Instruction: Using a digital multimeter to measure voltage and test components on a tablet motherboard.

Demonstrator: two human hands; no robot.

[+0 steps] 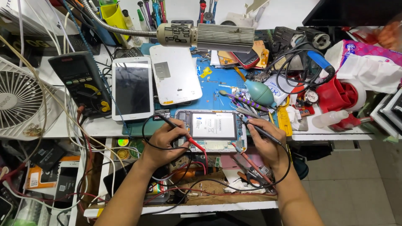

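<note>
Hands work over an opened tablet (211, 130) lying flat at the bench (326, 134) front edge. Your left hand (164, 142) pinches a red probe (184, 134); your right hand (264, 140) grips a black probe (261, 130). Bare boards look fragile, so you would best hold the thin, stiff tablet by its rim. Yellow cup (113, 14) behind holds pens.

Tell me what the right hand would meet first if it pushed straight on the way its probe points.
Likely the opened tablet: the right hand aims its black probe up-left at that tablet's right edge.
</note>
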